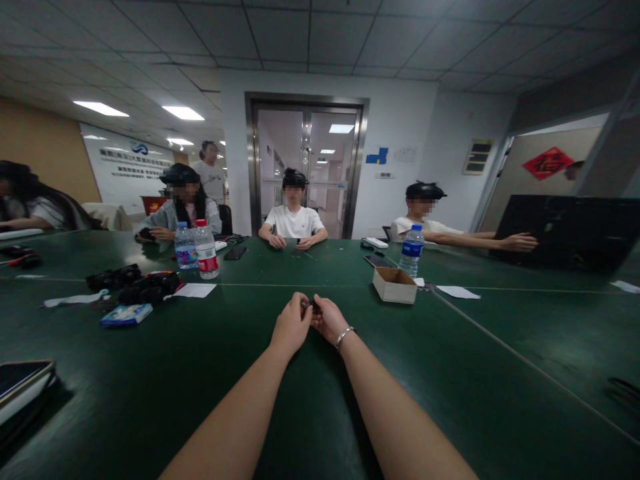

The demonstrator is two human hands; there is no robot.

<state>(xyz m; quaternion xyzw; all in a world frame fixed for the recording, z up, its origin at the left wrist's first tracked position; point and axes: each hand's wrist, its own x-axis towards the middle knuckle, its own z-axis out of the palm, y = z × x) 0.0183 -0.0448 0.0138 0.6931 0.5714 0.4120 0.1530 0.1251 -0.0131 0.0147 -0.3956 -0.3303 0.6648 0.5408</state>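
My left hand (291,325) and my right hand (329,317) meet over the middle of the green table (320,427), fingertips together. Between them they pinch a small dark object (311,305); its kind is too small and too covered by fingers to make out. Both hands are closed on it. A silver bracelet (345,337) circles my right wrist. The nearest thing to my right hand on the table is an open cardboard box (395,287).
Two bottles (207,250), black gear (145,287) and a blue-white packet (127,315) stand to the left. A water bottle (411,251) is behind the box. A phone (25,383) lies near left. Several people wearing headgear sit around; one touches a black monitor (570,233).
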